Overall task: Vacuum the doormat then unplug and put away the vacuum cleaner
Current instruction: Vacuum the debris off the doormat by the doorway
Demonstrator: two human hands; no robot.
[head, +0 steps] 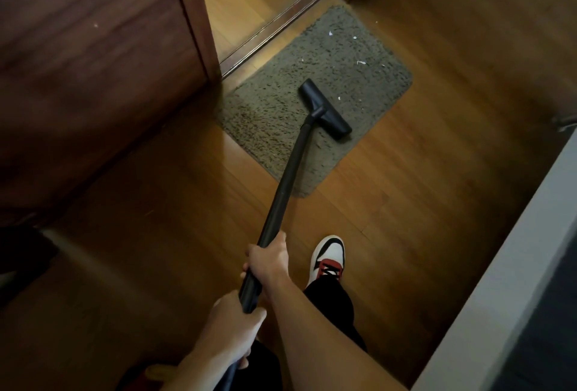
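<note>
Clamping the wand (pixel 290 172), left hand (pixel 232 325) and right hand (pixel 268 261) fingers sit behind nozzle (pixel 324 109) on doormat (pixel 343 56).

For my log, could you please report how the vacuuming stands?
Left hand, right hand grip wand. Nozzle on mat; scraps ahead. Nothing blocking.
</note>
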